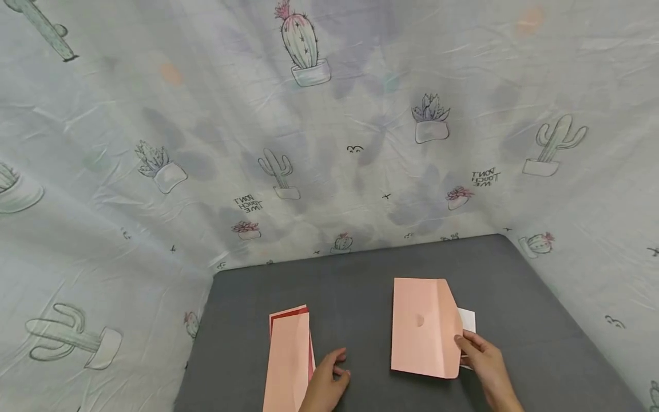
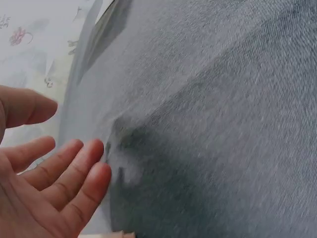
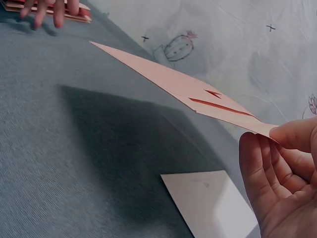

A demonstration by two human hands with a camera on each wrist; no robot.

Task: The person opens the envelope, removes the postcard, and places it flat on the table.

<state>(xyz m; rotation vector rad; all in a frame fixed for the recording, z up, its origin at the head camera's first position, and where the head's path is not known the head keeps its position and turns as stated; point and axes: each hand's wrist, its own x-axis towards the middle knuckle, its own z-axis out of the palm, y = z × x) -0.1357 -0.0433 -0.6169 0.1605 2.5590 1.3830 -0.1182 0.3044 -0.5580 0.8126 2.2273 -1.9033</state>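
My right hand (image 1: 484, 360) pinches a pink envelope (image 1: 416, 343) by its unfolded flap, thumb on top and fingers beneath. In the right wrist view the envelope (image 3: 168, 82) is held above the table, its shadow falling below. A white card (image 3: 213, 203) lies on the table under it; in the head view only parts of this card (image 1: 468, 319) show past the flap. My left hand (image 1: 325, 384) holds nothing, its fingers loosely bent and apart. It is just right of a pile of pink envelopes (image 1: 285, 360) with a red piece (image 1: 289, 313) among them.
A dark grey cloth (image 1: 360, 286) covers the table. Pale curtains (image 1: 329, 143) printed with cacti hang behind it and on both sides, close to the table's edges.
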